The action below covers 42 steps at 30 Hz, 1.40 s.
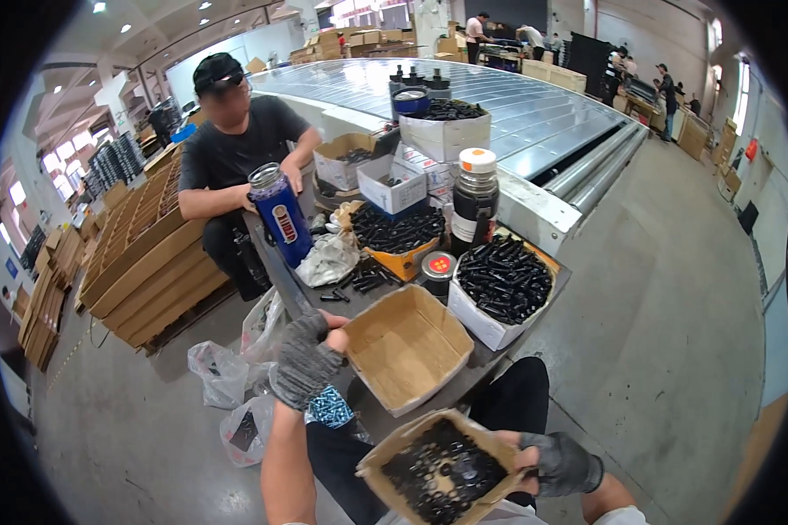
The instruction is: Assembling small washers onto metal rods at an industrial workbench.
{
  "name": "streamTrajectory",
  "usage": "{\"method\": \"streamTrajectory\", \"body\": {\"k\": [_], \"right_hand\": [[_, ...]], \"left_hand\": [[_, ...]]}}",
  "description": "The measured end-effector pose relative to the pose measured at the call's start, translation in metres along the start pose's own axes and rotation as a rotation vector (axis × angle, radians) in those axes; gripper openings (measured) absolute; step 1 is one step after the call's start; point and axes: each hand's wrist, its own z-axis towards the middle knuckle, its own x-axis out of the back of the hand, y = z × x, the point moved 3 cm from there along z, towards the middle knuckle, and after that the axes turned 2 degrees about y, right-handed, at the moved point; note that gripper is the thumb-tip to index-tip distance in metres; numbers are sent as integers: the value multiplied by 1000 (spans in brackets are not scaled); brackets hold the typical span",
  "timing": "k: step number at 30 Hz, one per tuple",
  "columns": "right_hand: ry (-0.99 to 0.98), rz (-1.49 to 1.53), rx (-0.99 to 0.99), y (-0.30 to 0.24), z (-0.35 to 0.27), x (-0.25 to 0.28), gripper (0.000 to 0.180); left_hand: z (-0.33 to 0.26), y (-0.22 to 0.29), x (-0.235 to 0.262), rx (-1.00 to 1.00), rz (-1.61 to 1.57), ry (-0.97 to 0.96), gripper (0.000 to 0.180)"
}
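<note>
My left hand (306, 359), in a grey fingerless glove, pinches the left corner of a bare-bottomed cardboard box (409, 344) at the near end of the bench. Close to my lap, my right hand (559, 464), gloved the same way, grips the right side of a second open cardboard box (490, 437). Small black rings (438, 468) cover much of that box's bottom. Just beyond the first box stands a white box heaped with black cylindrical parts (505, 282). A round tin (438, 269) sits beside it. Loose black parts (363, 282) lie on the bench.
Blue-silver screws (330, 408) sit below my left hand, near plastic bags (219, 372). A blue bottle (282, 219) and a dark jar (474, 201) stand among more part boxes (394, 229). A co-worker (241, 140) sits at far left. Behind runs a metal-topped conveyor (534, 122).
</note>
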Motion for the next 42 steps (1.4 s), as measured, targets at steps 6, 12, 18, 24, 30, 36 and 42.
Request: {"method": "streamTrajectory", "body": {"k": [6,12,18,24,30,36,42], "right_hand": [[-142,919,-710,26,20,-38,60],[-241,-310,279,-13,33,-45,37],[-271,-60,5,17,34,-42,58],[-228,-214,252,-7,38,-35,30],[5,-516,294,15,14,7,45],[283,-456,200,11,19,42,51],[389,-602,115,17,60,46,43]], "left_hand": [[-12,-4,-7,170,15,-123,25],[-15,0,-29,-27,224,-41,23],[30,-24,-19,-192,523,121,17],[47,-30,-6,-138,583,258,17],[41,-36,16,-38,435,248,24],[-79,-44,139,-152,235,805,15],[-320,-169,186,443,54,1021,27]]}}
